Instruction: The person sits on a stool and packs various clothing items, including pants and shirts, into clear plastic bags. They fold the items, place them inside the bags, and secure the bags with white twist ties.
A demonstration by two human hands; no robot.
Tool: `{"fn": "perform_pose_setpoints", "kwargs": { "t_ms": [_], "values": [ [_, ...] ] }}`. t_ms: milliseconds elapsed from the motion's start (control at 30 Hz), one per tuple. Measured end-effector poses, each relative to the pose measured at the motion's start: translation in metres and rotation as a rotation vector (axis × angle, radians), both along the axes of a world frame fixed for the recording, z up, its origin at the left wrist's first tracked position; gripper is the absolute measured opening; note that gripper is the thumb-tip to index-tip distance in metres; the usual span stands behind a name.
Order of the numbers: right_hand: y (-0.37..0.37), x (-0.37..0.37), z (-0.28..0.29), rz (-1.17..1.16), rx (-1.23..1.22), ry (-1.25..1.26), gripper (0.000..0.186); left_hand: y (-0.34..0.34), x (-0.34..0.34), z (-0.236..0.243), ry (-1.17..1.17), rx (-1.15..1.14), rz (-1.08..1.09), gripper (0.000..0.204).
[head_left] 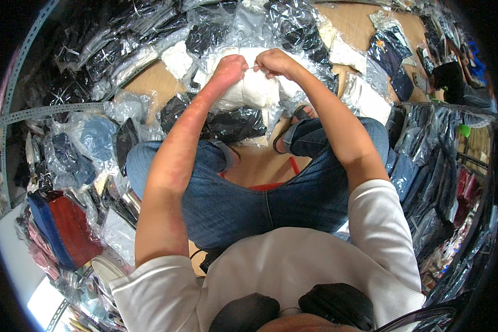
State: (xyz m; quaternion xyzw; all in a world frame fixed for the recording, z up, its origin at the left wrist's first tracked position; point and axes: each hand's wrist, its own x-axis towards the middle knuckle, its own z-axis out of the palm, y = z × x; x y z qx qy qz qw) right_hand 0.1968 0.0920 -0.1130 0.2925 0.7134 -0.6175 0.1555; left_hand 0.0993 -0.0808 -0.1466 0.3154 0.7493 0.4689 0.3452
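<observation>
A bundle of folded white cloth garments (252, 93) lies in front of me, on top of dark plastic-wrapped packs. Above its far part, my left hand (231, 70) is closed in a fist. Close by on the right, my right hand (275, 63) pinches with thumb and fingers. A thin pale string (252, 68) appears to run between the two hands; its ends are hidden in the fingers. Below the bundle, a black garment in clear plastic (235, 123) lies near my feet.
Plastic-wrapped dark clothes (293, 27) pile up beyond the bundle. White cloth pieces (368, 99) lie to its right, another white piece (177, 60) to its left. Metal shelf rails (55, 113) and stacked jeans (426, 177) flank me. Part of a red stool (266, 187) shows between my legs.
</observation>
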Motion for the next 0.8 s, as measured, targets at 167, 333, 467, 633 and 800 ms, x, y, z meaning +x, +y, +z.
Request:
{"fn": "perform_pose_setpoints", "kwargs": {
  "t_ms": [167, 333, 467, 633, 800],
  "values": [
    [0.015, 0.009, -0.020, 0.335, 0.412, 0.116, 0.026, 0.001, 0.032, 0.036, 0.491, -0.239, -0.113, 0.025],
    [0.014, 0.017, -0.015, 0.477, 0.599, -0.073, 0.028, -0.011, 0.037, 0.031, 0.594, -0.361, -0.193, 0.027],
    [0.014, 0.016, -0.016, 0.329, 0.544, -0.072, 0.025, -0.008, 0.032, 0.016, 0.543, -0.355, -0.150, 0.028],
    [0.016, 0.016, -0.004, 0.208, 0.525, 0.180, 0.025, 0.001, 0.001, -0.001, -0.047, -0.071, -0.025, 0.020],
    [0.017, 0.013, 0.013, 0.377, 0.429, 0.278, 0.022, 0.008, 0.011, 0.019, -0.107, 0.001, 0.102, 0.019]
  ]
}}
